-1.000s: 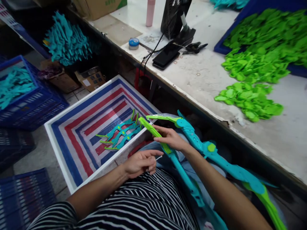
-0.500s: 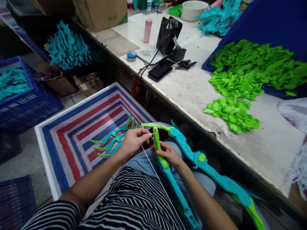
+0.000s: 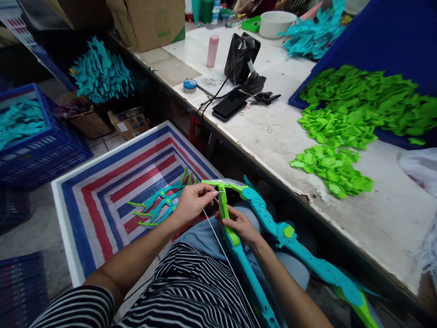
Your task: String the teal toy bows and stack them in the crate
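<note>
Pinching a thin white string (image 3: 218, 239) at the green tip of a toy bow (image 3: 235, 239) — left hand (image 3: 194, 202) has thumb and forefinger closed on the string's end, right at the tip. Right hand (image 3: 239, 223) is wrapped around the bow's green limb, holding it steady over the lap. A second toy bow (image 3: 290, 232) lies just beside it (teal body, green ends), leaning against the table edge (image 3: 273, 171). Finished bows (image 3: 160, 202) sit in the striped bin (image 3: 102, 191) to the left; green parts (image 3: 334, 166) piled on the table.

Risk, as I read it: the string is fine and under light tension — a loose pinch lets it slip off the tip, and if the right hand's hold eases, the limb twists.
</note>
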Demonstrator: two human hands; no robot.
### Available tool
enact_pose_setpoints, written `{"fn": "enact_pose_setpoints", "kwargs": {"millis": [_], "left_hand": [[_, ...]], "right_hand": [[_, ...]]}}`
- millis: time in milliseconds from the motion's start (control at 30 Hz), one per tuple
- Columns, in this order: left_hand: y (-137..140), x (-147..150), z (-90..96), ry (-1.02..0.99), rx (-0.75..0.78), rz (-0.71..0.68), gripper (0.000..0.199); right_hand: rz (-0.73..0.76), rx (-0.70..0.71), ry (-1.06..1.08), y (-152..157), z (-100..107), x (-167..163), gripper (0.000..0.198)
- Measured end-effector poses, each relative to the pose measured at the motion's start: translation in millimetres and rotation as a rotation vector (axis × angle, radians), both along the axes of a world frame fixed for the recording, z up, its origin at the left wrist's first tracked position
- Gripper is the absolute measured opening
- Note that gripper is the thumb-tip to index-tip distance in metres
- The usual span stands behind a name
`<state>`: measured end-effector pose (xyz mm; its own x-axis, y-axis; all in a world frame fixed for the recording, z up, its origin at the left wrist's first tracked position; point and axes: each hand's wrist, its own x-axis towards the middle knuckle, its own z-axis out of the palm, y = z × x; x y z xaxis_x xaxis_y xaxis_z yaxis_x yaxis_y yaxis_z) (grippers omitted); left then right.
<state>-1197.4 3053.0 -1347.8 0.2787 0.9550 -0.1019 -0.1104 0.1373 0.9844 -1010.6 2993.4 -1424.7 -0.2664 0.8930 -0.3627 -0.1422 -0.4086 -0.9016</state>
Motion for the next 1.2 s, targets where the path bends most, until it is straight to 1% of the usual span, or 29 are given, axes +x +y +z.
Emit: {"fn": "enact_pose_setpoints", "kwargs": {"millis": [167,267,433,533,633,700,767,867,900,967,1033,1067,1200], "left_hand": [[-1.1,-1.1,1.0,0.056,0.042,0.015,0.013],[-1.6,-1.1,1.2,0.076,0.061,0.020,0.013],[-1.3,2.1,2.3,0.016,0.085,-0.028,0.015],[2.2,2.1,2.0,-0.047,0.025,-0.057,0.021],[9.0,-0.4,1.2,-0.114,-0.082,-0.177,0.040],[13.9,-2.0,0.9,-0.137,-0.131,-0.249,0.047],[17.5,-2.6,1.1,-0.153,-0.154,-0.269,0.047],[19.3,-1.5,1.9,-0.155,-0.164,-0.269,0.049],[19.3,-0.8,2.3,-0.154,-0.163,-0.271,0.049],[18.9,0.7,2.8,-0.157,-0.156,-0.275,0.049],[18.8,1.7,3.1,-0.161,-0.150,-0.276,0.049],[19.0,1.9,3.0,-0.161,-0.149,-0.277,0.049],[20.7,3.3,2.0,-0.165,-0.145,-0.293,0.049]], "right_hand": [[-0.013,-0.004,0.007,-0.5,-1.9,0.2,0.063],[-0.008,0.000,0.008,-0.3,-1.7,-0.4,0.062],[0.016,0.036,-0.025,0.5,1.2,-1.1,0.059],[0.038,0.063,-0.056,-0.4,0.5,-2.0,0.063],[0.081,0.104,-0.093,-2.8,-1.0,-4.4,0.065],[0.092,0.193,-0.181,-3.5,2.6,-6.6,0.062],[0.028,0.379,-0.369,-1.1,14.0,-8.8,0.053],[-0.168,0.723,-0.687,11.2,45.0,-12.2,0.040],[-0.201,0.812,-0.752,17.4,56.6,-13.4,0.037],[-0.190,0.939,-0.816,30.8,77.0,-15.3,0.028],[-0.135,1.018,-0.829,42.4,90.3,-15.7,0.018],[-0.116,1.040,-0.828,46.6,94.1,-15.0,0.017],[-0.071,1.052,-0.798,52.0,98.3,-6.2,0.019]]}}
